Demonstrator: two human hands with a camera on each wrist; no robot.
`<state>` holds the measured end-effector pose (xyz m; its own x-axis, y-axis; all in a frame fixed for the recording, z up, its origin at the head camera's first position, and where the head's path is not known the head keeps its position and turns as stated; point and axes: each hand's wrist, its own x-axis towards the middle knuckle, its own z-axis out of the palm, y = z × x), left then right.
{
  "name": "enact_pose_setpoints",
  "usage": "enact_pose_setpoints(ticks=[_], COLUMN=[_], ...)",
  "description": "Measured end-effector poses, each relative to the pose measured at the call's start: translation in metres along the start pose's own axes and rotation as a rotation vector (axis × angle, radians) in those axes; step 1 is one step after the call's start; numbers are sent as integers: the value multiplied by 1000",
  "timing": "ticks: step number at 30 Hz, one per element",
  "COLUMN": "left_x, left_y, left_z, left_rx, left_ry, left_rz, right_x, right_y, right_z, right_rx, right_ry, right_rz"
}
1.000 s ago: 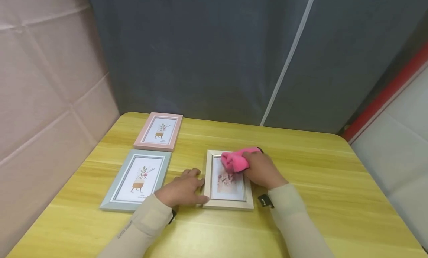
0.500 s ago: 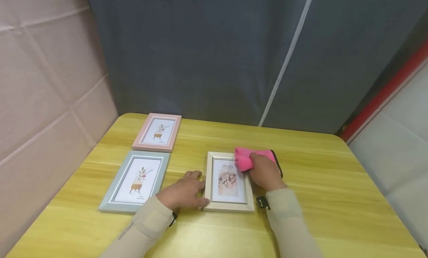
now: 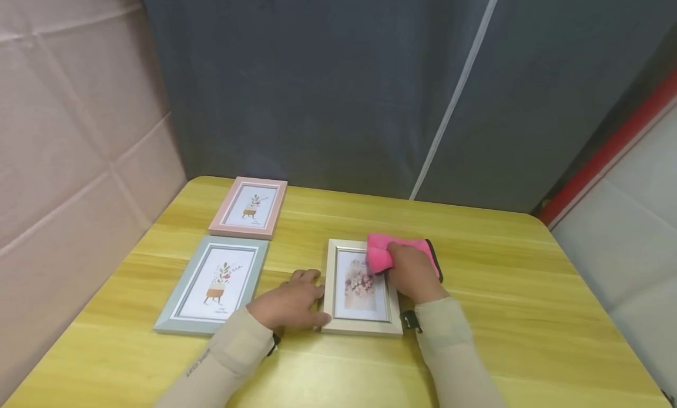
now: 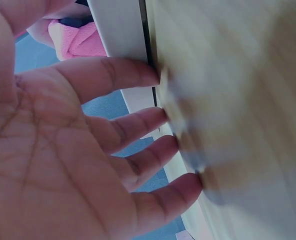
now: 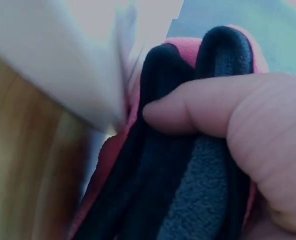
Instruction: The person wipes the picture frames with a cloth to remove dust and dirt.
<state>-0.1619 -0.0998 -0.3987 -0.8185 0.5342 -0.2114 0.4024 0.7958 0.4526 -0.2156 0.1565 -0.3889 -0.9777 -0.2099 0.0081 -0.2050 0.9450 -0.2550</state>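
A cream picture frame (image 3: 362, 325) with a flower print lies flat on the table. My right hand (image 3: 415, 271) grips a folded pink cloth (image 3: 379, 254) on the frame's upper right corner. In the right wrist view the thumb (image 5: 203, 105) presses on the dark edging and grey inner side of the cloth (image 5: 188, 185), beside the frame's edge. My left hand (image 3: 291, 302) rests at the frame's left side, thumb at its lower left corner. The left wrist view shows its fingers (image 4: 158, 200) extended, fingertips on the tabletop, with the pink cloth (image 4: 78, 40) beyond the frame.
On the left, a light blue picture frame (image 3: 177, 324) lies in front of a pink picture frame (image 3: 221, 227), both with plant prints. The yellow wood table (image 3: 529, 314) backs onto a dark grey panel (image 3: 317, 90). A pale wall (image 3: 69, 161) stands to the left.
My right hand moved the pink cloth rightward off the print's upper part to the frame's right corner, then slightly back left. The left hand stayed at the frame's left side.
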Motion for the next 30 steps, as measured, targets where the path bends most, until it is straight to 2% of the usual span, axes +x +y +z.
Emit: enact_pose_setpoints(ticks=[5, 12, 18, 25, 30], left_x=[0, -2, 0, -1, -2], left_y=[0, 3, 5, 5, 6], left_z=[-1, -3, -2, -3, -5], left_rx=[-12, -17, -17, -20, -24], left_ry=[-1, -3, -16, -20, -25], left_rz=[-5, -7, 1, -10, -14], right_x=[-1, 0, 0, 3, 5], right_y=[-6, -10, -9, -18, -25], right_z=[-4, -6, -5, -1, 3], right_rx=[23, 13, 44, 50, 49], right_ry=[-40, -41, -44, -24, -23], right_rz=[-8, -69, -56, -55, -117])
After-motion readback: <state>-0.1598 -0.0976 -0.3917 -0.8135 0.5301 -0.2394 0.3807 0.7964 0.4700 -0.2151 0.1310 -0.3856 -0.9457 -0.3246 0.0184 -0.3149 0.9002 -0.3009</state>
